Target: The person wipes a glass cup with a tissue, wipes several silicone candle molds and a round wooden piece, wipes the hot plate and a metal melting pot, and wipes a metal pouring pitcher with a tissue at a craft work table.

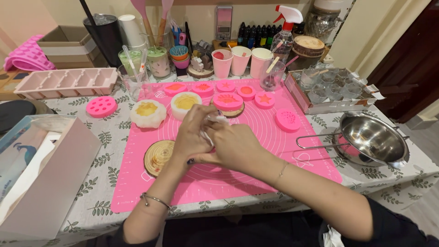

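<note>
**Both hands closed on a small white piece over the pink mat**

Leftmost, near the table edge, lies a long pale box with flat, smooth sides, and far behind it a pale pink tray mould with a row of oblong cells. Just right of that sits a round pink mould dotted with small holes, resting on the leaf-printed tablecloth. The pink silicone mat, smooth and marked with fine circles, covers the middle of the table. On its left part lie a frilly white round mould with yellow filling and, nearer, a wooden slice with bark edge and visible rings.

At the mat's centre the left hand and the right hand meet, fingers curled tight together around a small white piece. It looks soft and crumpled, partly hidden by the fingers, so its full shape cannot be told. It sits above the mat, just near of a pink round mould with a raised pattern.

Further right an oval pink mould lies on the mat. Far right, a tray of clear glass cups stands beyond a shiny steel pan with a wire handle.
</note>
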